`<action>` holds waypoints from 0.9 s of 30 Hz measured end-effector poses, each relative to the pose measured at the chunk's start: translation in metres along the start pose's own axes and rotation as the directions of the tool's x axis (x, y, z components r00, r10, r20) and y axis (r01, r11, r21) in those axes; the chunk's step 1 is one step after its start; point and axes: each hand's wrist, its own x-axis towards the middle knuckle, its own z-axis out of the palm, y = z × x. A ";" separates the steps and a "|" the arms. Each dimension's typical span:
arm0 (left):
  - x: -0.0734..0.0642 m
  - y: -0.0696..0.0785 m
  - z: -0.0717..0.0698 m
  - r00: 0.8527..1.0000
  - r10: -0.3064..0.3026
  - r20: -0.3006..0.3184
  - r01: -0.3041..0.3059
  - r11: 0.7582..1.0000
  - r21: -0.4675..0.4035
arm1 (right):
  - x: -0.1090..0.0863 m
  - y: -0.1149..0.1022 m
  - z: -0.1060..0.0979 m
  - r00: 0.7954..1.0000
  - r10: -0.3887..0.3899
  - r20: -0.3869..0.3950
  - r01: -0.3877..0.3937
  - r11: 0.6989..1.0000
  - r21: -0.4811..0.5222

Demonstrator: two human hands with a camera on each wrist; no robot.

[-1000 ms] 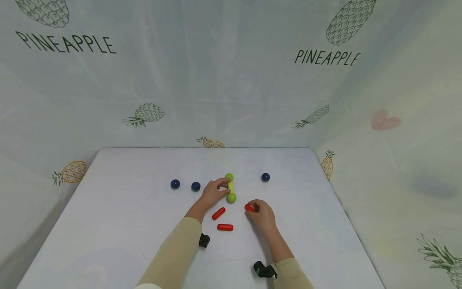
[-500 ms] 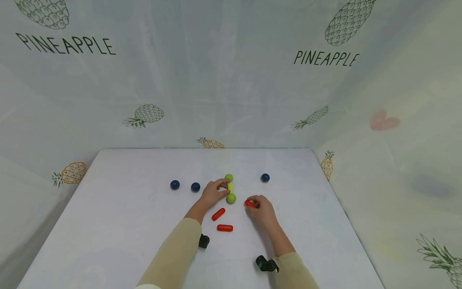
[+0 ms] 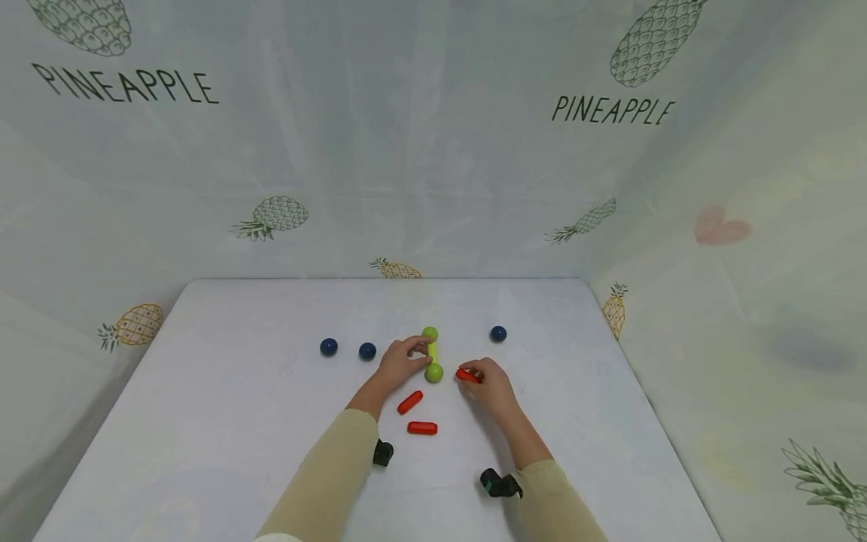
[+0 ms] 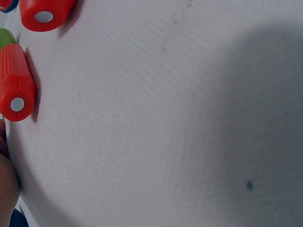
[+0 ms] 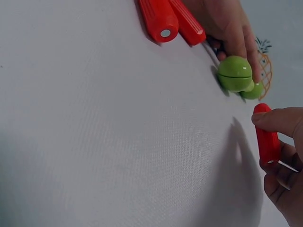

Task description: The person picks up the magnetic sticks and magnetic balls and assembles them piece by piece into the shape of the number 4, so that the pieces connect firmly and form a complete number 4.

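Observation:
In the head view my left hand pinches a yellow-green rod that stands between two green balls, the far ball and the near ball. My right hand holds a red rod between thumb and fingers, just right of the near ball. The right wrist view shows this red rod tilted over its shadow, with a pale end. Two more red rods lie on the table, one slanted and one crosswise. Both show round pale end discs in the left wrist view.
Two dark blue balls, the outer one and the inner one, lie left of my left hand. A third blue ball sits beyond my right hand. The white table meets a pineapple-printed cloth at its back edge.
My right hand has moved away from me with the red rod, which has swung from nearly end-on to more sideways. The left hand stays on the yellow-green rod.

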 end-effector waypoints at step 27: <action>-0.001 0.003 -0.001 1.000 0.030 -0.009 -0.029 0.999 0.036 | 0.024 -0.009 0.004 0.994 -0.038 0.099 0.042 0.998 -0.037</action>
